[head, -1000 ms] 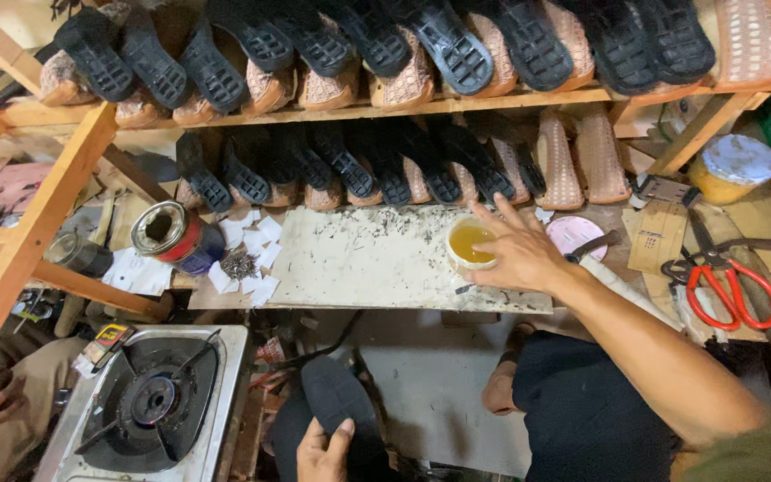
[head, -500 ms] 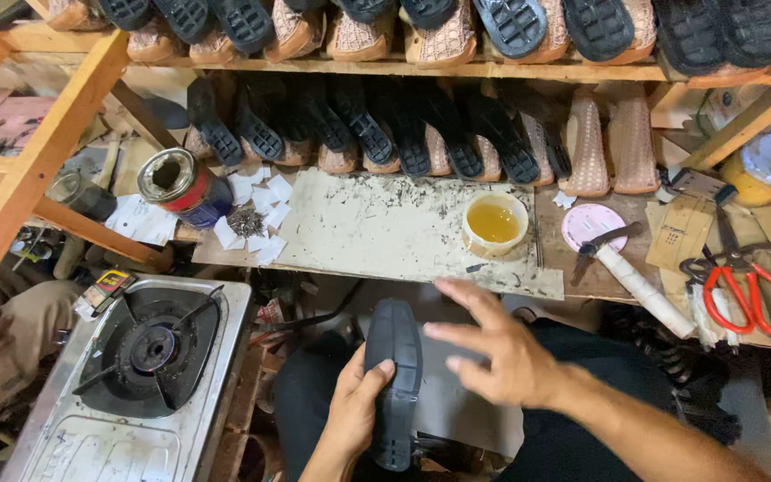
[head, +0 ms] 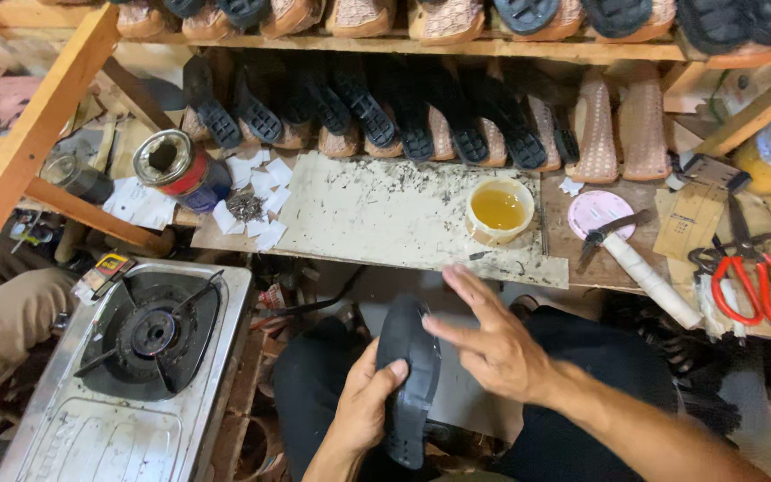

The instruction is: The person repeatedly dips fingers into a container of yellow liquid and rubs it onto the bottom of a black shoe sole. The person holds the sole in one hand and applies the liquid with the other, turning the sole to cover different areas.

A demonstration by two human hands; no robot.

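Holding the black rubber shoe sole (head: 409, 379) upright on its edge over your lap, your left hand (head: 360, 412) has its fingers curled round the lower half and the thumb pressed on the near face, so the grip is closed and firm; keep it that way, low on the sole, so the upper part stays free. Your right hand (head: 491, 344) is spread flat and open, holding nothing, with the fingertips reaching onto the sole's right face near the top. Work with the pads of those fingers rather than the nails, and brace the sole against your left palm so it does not twist as you press. Just beyond your hands, the small cream-coloured round pot of amber liquid (head: 499, 209) stands on the pale, speckled work board (head: 377, 214), within reach but near the board's right end, so mind your wrist when you go back to it. To its right lie a white-handled knife (head: 640, 265) and red-handled scissors (head: 754, 284); keep your forearm clear of both. On your left, the steel gas burner (head: 140, 344) shows no flame that I can make out.
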